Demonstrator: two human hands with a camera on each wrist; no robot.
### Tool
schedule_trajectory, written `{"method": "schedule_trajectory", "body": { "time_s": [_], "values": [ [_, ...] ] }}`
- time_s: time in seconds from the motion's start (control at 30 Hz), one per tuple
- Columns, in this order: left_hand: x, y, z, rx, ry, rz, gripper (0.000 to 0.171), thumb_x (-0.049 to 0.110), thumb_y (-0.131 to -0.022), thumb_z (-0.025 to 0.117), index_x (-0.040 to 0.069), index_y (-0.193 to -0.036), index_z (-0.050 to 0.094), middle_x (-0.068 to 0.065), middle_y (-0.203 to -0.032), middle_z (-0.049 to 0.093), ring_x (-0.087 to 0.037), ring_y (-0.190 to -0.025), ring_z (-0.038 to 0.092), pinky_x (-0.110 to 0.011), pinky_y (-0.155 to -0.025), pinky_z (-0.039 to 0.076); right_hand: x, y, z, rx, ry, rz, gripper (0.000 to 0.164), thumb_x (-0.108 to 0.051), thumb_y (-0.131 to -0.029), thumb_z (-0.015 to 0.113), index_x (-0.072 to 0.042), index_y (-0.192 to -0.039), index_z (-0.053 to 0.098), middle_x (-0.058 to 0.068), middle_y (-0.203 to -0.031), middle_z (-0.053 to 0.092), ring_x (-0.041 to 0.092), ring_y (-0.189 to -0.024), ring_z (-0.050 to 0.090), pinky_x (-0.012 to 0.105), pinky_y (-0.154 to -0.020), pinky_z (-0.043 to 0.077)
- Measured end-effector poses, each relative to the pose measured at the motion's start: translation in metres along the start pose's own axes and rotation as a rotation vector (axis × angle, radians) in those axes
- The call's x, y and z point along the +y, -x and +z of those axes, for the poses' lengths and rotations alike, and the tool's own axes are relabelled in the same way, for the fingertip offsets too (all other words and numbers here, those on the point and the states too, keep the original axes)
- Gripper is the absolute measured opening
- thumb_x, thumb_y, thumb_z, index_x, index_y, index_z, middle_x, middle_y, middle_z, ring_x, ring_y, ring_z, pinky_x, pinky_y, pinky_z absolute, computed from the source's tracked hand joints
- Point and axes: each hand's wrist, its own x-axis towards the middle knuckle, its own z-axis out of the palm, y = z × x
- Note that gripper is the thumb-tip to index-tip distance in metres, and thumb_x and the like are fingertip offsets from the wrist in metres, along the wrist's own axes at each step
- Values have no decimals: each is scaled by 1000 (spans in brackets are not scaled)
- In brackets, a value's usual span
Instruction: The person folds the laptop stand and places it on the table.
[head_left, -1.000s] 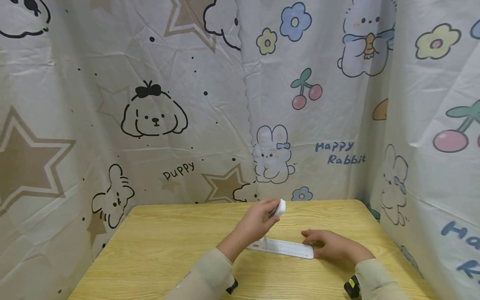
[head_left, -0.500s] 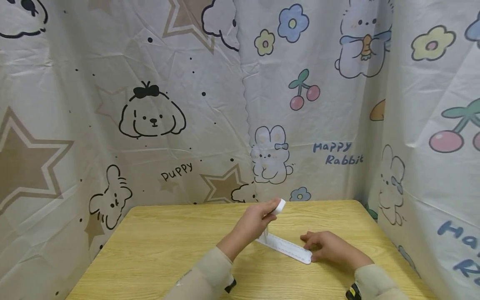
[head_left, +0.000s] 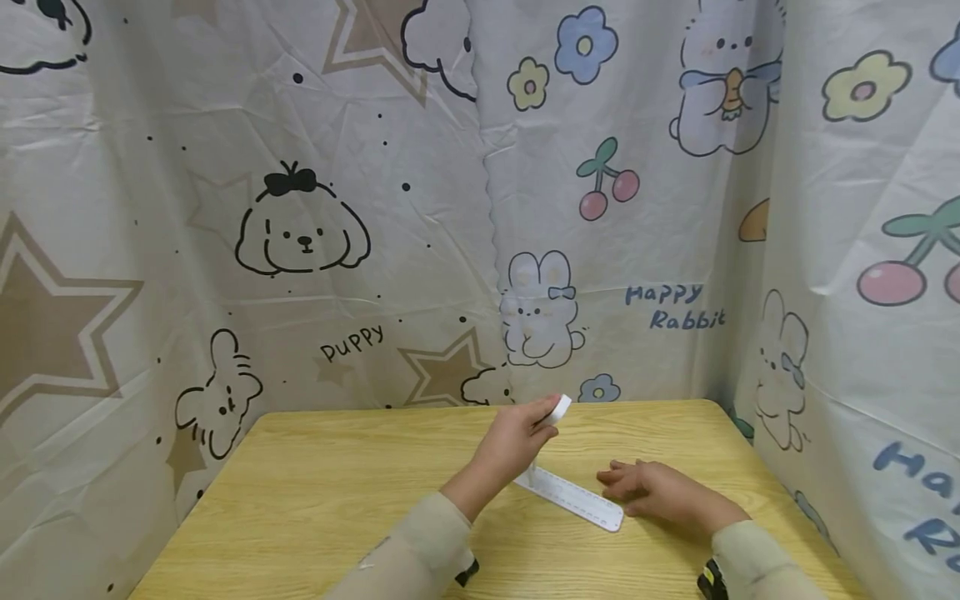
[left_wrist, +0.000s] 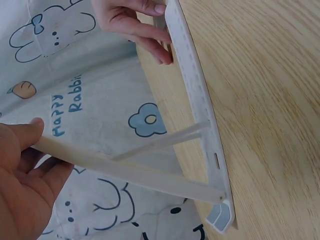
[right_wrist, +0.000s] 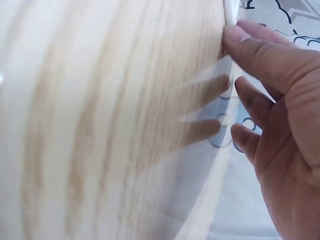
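A white hinged stand rests on the table, its long slotted base slanting down to the right in the head view. From a hinge at one end rises a flat upper arm, propped by a thin strut. My left hand pinches the raised end of that arm between thumb and fingers. Beside the base's other end is my right hand, fingers spread loosely. In the right wrist view its thumb lies right at the white tip, without curling round it.
The wood-grain table reaches back to a printed curtain with puppies, stars and rabbits. More curtain hangs close along the right side. Black wrist devices sit at both cuffs.
The base's right end has swung toward me, so the base slants more. My right fingers have loosened from that end. The left hand still holds the upper arm, barely moved.
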Motion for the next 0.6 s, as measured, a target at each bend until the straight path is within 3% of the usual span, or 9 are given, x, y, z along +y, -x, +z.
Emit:
{"method": "schedule_trajectory", "body": {
  "time_s": [0.27, 0.6],
  "values": [
    [-2, -1, -3, 6, 37, -28, 53, 9, -97, 69, 21, -147, 56, 1, -145, 59, -17, -123, 65, -22, -92, 57, 0, -6, 8, -16, -45, -29, 26, -26, -89, 76, -30, -115, 79, -1, -144, 62, 44, -147, 36, 74, -117, 12],
    [-14, -2, -5, -4, 120, -43, 49, 7, -97, 69, 20, -143, 60, -3, -140, 63, -19, -120, 66, -22, -90, 58, -17, -8, 22, 6, -14, -68, 28, -32, -86, 78, -26, -114, 79, -3, -140, 65, 40, -144, 42, 68, -118, 19]
  ]
}}
